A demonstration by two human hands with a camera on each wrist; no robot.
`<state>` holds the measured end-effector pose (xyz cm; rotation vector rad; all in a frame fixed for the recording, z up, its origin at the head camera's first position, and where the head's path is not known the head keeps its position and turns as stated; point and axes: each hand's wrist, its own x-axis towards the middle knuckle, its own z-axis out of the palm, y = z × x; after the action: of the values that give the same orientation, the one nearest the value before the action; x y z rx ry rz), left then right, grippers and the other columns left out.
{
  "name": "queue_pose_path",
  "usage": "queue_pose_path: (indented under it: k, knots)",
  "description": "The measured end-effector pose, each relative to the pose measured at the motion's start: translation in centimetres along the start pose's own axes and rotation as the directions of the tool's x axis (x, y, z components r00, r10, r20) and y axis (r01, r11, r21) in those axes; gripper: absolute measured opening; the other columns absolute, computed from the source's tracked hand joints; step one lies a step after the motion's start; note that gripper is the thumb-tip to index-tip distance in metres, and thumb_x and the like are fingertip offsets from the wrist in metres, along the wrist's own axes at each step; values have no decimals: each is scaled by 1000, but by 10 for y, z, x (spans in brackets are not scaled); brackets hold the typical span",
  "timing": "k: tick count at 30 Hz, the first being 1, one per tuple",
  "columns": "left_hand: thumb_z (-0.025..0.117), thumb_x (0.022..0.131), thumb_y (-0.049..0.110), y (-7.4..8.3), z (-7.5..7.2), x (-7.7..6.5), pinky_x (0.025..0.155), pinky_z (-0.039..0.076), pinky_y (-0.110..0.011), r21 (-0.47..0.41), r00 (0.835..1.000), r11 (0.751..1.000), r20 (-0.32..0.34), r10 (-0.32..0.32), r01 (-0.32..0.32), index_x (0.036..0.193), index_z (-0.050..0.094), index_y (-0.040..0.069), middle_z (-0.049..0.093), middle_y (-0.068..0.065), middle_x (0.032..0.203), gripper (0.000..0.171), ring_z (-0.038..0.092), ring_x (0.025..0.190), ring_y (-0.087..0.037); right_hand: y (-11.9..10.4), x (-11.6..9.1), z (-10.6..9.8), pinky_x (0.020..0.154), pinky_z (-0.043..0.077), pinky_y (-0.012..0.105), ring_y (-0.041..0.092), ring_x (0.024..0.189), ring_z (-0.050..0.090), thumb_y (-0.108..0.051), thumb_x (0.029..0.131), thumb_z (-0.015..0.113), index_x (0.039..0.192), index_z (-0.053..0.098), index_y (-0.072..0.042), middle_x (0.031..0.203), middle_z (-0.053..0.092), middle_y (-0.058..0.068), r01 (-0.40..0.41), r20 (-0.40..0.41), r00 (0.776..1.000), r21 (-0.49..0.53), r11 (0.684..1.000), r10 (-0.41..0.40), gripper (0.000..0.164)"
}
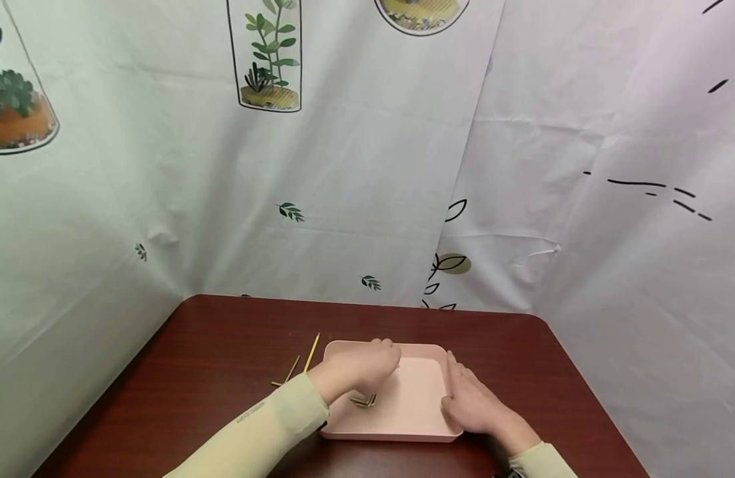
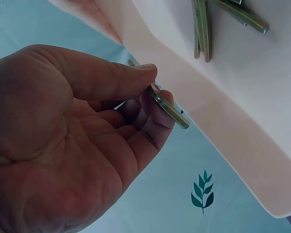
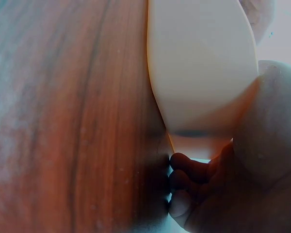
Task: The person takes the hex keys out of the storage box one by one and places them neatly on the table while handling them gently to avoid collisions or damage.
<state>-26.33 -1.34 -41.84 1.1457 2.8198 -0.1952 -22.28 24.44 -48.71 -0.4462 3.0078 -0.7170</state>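
My left hand is above the left part of a pink tray. In the left wrist view, its thumb and fingertips pinch a brass-coloured hex key, whose bent end sticks out past the fingers. Several more hex keys lie together on the tray's floor, just below that hand. At the tray's right side, my right hand holds the wall, thumb over the rim and fingers along the outside. The right wrist view shows its fingertips low beside the tabletop.
On the dark red-brown table, left of the tray, lie a yellow pencil and a thin brass-coloured L-shaped piece, partly behind the left sleeve. White printed cloth hangs around the table's back and sides.
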Motion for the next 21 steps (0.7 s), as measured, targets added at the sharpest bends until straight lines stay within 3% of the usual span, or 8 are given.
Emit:
queue_pose_path:
  k: [5,7,11,14,21]
  knots:
    - [72,105,17,-3,-4,-5,88,49,-28,-90,999,995,5,-33,33,118,66,14,62,-1,108,15,58,99,-14,1,0,0,125,33,65,54,157,37,-5,93,66,165,20,22,166,36,43,-3,7,1000,6,1000,3,89]
    - [71,106,19,-4,-6,-8,89,50,-28,-101,999,994,3,-44,44,122,66,12,62,-1,110,17,60,102,-15,1,0,1,125,33,65,54,157,37,-5,93,66,164,20,22,166,36,43,-1,6,1000,2,1000,1,89]
    - [83,92,11,-5,-9,-11,85,50,-29,-83,999,995,-3,-51,50,125,64,11,61,-1,110,38,59,101,-16,2,-1,2,125,33,65,55,156,38,-4,93,66,164,21,23,165,37,44,5,-2,1000,-5,1000,-5,89]
    - [82,89,7,-7,-10,-13,85,50,-30,-91,997,993,-10,-71,69,124,64,11,60,-1,110,39,59,103,-17,3,0,2,125,34,65,55,156,39,-4,92,66,164,21,23,165,37,44,10,-8,1000,-8,1000,-10,89]
    - [73,104,13,-12,-10,-20,88,58,-37,-160,992,980,-16,-125,121,140,64,9,65,-5,128,37,65,123,-22,3,1,2,124,35,65,54,156,39,-5,93,66,164,21,23,164,37,44,11,-3,1000,-8,1000,-11,89]
